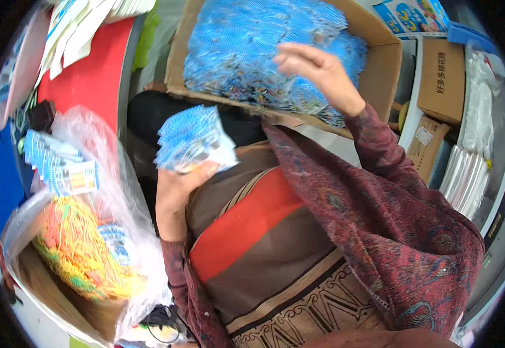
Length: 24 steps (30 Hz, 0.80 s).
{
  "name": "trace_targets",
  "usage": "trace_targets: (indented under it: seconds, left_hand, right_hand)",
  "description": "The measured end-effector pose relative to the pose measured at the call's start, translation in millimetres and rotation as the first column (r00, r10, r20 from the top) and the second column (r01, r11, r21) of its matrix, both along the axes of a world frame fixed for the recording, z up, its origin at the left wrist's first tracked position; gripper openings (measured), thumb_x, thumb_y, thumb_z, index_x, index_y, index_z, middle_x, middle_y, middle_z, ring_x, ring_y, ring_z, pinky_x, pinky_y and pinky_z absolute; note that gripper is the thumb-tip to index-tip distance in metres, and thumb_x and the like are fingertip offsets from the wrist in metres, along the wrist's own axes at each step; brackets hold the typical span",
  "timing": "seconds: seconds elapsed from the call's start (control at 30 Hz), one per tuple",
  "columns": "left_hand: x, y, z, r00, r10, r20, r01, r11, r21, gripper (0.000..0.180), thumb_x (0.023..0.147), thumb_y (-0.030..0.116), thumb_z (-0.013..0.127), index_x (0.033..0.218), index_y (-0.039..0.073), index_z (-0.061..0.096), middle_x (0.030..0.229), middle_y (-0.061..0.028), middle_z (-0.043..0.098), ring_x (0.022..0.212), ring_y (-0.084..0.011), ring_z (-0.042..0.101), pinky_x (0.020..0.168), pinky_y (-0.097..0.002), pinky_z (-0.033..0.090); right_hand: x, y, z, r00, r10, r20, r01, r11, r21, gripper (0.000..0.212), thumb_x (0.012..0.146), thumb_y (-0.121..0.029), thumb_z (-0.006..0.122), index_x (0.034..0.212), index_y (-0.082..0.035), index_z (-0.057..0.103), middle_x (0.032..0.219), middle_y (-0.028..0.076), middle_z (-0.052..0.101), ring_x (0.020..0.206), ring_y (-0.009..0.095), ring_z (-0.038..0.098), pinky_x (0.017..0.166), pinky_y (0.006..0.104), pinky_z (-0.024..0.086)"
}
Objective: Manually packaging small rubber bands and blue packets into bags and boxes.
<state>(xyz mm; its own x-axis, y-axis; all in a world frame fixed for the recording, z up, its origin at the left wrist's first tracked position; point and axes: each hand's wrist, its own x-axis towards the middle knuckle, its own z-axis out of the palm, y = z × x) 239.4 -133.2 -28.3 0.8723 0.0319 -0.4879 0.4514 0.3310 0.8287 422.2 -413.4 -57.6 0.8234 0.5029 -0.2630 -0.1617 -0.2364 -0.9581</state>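
Note:
A fanned stack of small blue-and-white patterned packets (189, 138) is gripped in my left hand (177, 194), in front of my body. The thumb lies across the stack's lower edge. Above the packet-filled part of a cardboard box (384, 75) hovers my right hand (325, 72), its fingers stretched out and nothing seen in them. Many flat blue packets (246, 43) of the same look fill that box. Whether my right fingertips touch the packets, I cannot tell.
To the left, a plastic-lined carton (26, 223) holds yellow and orange stringy strands (81, 249), with loose blue packets (72, 177) on its liner. Beyond it stands a red-topped table (90, 81). At right, a shelf holds brown cartons (441, 81) and clear plastic packs (464, 174).

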Motion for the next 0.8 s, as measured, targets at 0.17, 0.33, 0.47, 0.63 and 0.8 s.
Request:
trace_targets:
  seconds: [0.17,0.33,0.47,0.63,0.8]
  left_hand:
    - [27,-13,8,0.991,-0.111,0.069,0.102,0.988,0.120,0.056,0.071,0.007,0.081,0.121,0.000,0.057,0.108,-0.0065,0.065,0.095,-0.0161,0.063,0.088,-0.0304,0.048]
    - [26,-16,4,0.980,-0.200,0.005,0.167,0.832,0.529,0.061,0.071,0.011,0.081,0.124,-0.001,0.054,0.104,-0.0082,0.064,0.097,-0.0172,0.062,0.087,-0.0321,0.048]
    - [19,-19,-24,0.955,-0.283,0.088,0.187,0.807,0.560,0.067,0.071,0.014,0.081,0.128,-0.001,0.049,0.110,-0.0123,0.059,0.106,-0.0200,0.059,0.088,-0.0341,0.048]
    - [13,-25,-31,0.947,-0.260,0.187,0.177,0.911,0.374,0.077,0.073,0.013,0.081,0.137,0.000,0.042,0.122,-0.0120,0.051,0.117,-0.0227,0.053,0.093,-0.0359,0.046]
    - [19,-23,-12,0.974,-0.135,0.183,0.103,0.979,0.173,0.078,0.078,0.009,0.076,0.144,0.003,0.036,0.124,-0.0093,0.049,0.117,-0.0214,0.052,0.097,-0.0346,0.044]
  right_hand:
    - [-43,67,19,0.906,0.423,0.027,-0.421,0.890,0.174,0.072,0.082,-0.019,0.077,0.141,-0.003,0.041,0.128,0.010,0.058,0.113,0.017,0.056,0.098,0.0311,0.044]
    - [-62,90,18,0.884,0.467,0.018,-0.455,0.852,0.259,0.074,0.077,-0.019,0.081,0.138,-0.002,0.043,0.124,0.007,0.059,0.111,0.014,0.055,0.099,0.0311,0.043]
    - [-71,88,0,0.889,0.415,-0.196,-0.332,0.876,0.350,0.068,0.076,-0.019,0.082,0.133,-0.002,0.049,0.118,0.004,0.062,0.107,0.012,0.056,0.096,0.0304,0.045]
    - [-78,74,-10,0.933,0.324,-0.156,-0.262,0.910,0.322,0.062,0.077,-0.020,0.081,0.129,-0.003,0.053,0.117,0.005,0.064,0.105,0.012,0.057,0.094,0.0292,0.047]
    - [-68,31,-6,0.980,0.080,-0.182,-0.037,0.973,0.228,0.052,0.079,-0.014,0.078,0.126,-0.003,0.057,0.111,0.004,0.066,0.099,0.010,0.060,0.089,0.0292,0.050]
